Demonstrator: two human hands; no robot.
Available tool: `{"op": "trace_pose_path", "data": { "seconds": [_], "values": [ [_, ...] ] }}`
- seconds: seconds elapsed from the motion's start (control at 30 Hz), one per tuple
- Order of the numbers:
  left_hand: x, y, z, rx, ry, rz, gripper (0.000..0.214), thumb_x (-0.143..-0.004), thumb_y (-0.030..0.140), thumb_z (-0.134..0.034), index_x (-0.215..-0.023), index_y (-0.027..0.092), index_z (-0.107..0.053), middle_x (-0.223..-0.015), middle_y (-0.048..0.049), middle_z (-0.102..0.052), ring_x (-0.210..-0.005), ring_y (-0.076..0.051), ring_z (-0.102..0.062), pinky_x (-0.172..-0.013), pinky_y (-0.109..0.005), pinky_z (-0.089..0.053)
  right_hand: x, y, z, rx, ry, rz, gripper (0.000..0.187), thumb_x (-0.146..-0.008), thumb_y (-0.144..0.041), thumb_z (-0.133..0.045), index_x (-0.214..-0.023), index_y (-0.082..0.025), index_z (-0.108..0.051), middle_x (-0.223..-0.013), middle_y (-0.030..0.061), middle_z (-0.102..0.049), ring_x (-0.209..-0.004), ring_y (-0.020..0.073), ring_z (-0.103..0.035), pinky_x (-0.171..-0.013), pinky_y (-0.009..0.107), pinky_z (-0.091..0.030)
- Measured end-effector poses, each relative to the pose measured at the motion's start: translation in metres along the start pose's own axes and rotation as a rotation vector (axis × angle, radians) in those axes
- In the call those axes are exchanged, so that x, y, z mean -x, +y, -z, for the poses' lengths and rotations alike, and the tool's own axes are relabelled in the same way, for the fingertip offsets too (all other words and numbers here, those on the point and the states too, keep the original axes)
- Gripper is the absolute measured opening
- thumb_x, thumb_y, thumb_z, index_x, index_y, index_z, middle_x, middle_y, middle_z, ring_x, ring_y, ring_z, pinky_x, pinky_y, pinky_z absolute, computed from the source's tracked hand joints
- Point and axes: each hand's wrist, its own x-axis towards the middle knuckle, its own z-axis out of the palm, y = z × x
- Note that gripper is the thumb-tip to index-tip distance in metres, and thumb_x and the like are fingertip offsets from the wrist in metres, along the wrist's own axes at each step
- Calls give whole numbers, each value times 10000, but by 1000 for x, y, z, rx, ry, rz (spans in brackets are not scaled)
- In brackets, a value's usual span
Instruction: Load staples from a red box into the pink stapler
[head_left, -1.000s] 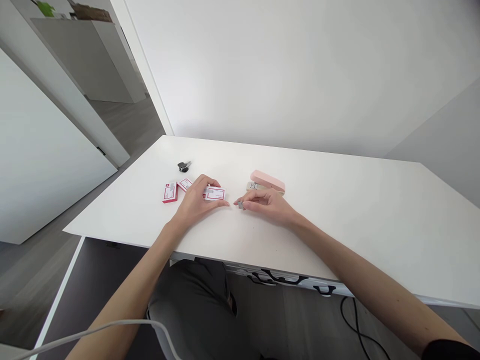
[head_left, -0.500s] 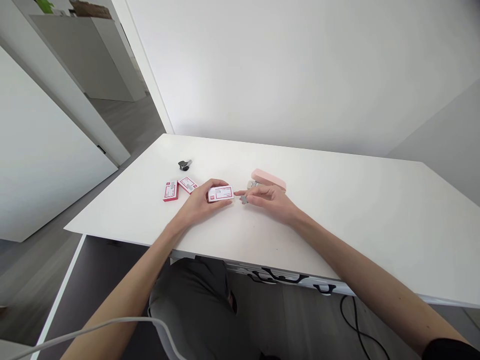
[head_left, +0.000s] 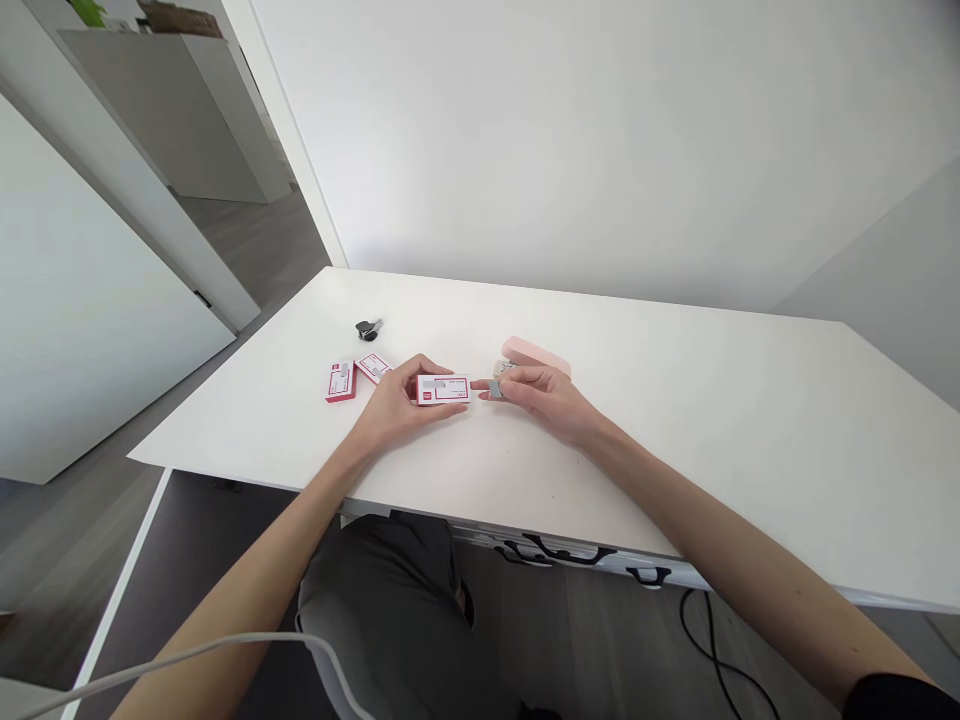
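Observation:
My left hand [head_left: 391, 408] is closed around a small white-and-red box of staples [head_left: 448, 393], gripping it by its long edges with the labelled face up. In my right hand [head_left: 546, 400] a short grey strip of staples [head_left: 494, 388] is pinched between thumb and fingers. The strip is a little to the right of the box's end, apart from it. Behind my right hand lies a pink stapler [head_left: 536, 354], partly covered by the fingers. A pale patterned item [head_left: 504, 368] shows beside the stapler, mostly hidden.
Two similar red-and-white boxes, one flat box [head_left: 341, 382] and one angled box [head_left: 373, 367], lie left of my left hand. Farther back is a black staple remover [head_left: 368, 330]. The white tabletop [head_left: 675, 420] meets a wall behind. A white cable [head_left: 202, 645] crosses my left forearm.
My right hand has turned the strip of staples, so its flat grey face shows more plainly. The box in my left hand has shifted slightly right and levelled.

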Motion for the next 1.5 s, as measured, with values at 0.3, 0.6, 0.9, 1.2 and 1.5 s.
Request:
{"op": "trace_pose_path", "data": {
  "seconds": [0.3, 0.6, 0.9, 1.2, 1.5],
  "values": [
    [0, 2, 0, 11, -33, 4, 530, -724, 544, -923, -1094, 231, -707, -1055, -58, -793, -908, -231, -736, -737, -335, -572, 0, -3, -3, -133, -11, -12, 374, -824, -611, -873, -844, -242, -814, -909, 26, -740, -1195, 294, -732, -1220, 595, -505],
    [-1, 7, -2, 58, -35, 15, 561, -670, 530, -959, -1065, 220, -709, -990, -64, -796, -885, -246, -746, -725, -346, -571, -1, 0, -5, -174, -40, -16, 387, -799, -620, -891, -829, -247, -796, -890, 20, -739, -1172, 286, -737, -1229, 597, -492],
    [-4, 11, -2, 71, -85, 86, 598, -678, 526, -942, -1127, 195, -726, -998, -73, -818, -900, -268, -765, -774, -392, -615, -1, -1, -8, -230, -88, -9, 379, -799, -613, -895, -828, -249, -792, -907, 26, -755, -1209, 300, -730, -1231, 578, -480],
    [-3, 9, -2, 136, -114, 113, 467, -830, 600, -818, -961, 157, -748, -957, -88, -776, -888, -236, -717, -783, -345, -567, 0, -1, -6, -219, -85, -16, 334, -851, -565, -867, -876, -235, -817, -940, 37, -755, -1186, 279, -728, -1201, 534, -492],
    [-6, -9, -3, 507, -282, 162, 599, -915, 746, -666, -822, 156, -624, -587, 49, -424, -468, -82, -360, -448, -243, -356, 4, -4, -11, 221, 132, 93, 293, -901, -539, -807, -914, -247, -809, -991, 45, -774, -1031, 222, -710, -998, 419, -558]
  ]
}}
